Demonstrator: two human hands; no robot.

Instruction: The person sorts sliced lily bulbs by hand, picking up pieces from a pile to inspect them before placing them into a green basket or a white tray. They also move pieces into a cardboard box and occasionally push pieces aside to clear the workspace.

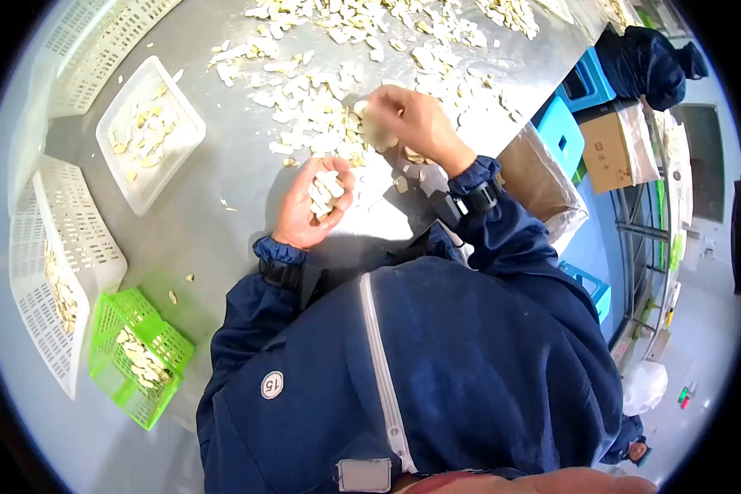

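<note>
The left hand (pixel 309 210) curls its grip loosely round a stack (pixel 325 193) of white pieces while the right hand (pixel 407 119) pinches a slice (pixel 379 133) at the pile (pixel 313 123) just beyond, so the overfilled stack could, I think, slide out onto the table (pixel 230 165).

You get one readable mark: the number "15", dark digits on a round white patch (pixel 272 384) sewn on your jacket (pixel 469 362), left of the zipper. The cardboard box (pixel 613 152) on your right has a small dark print on its top face, too blurred to read. The pale tag (pixel 365 475) at the zipper's lower end shows nothing legible at this size.
</note>
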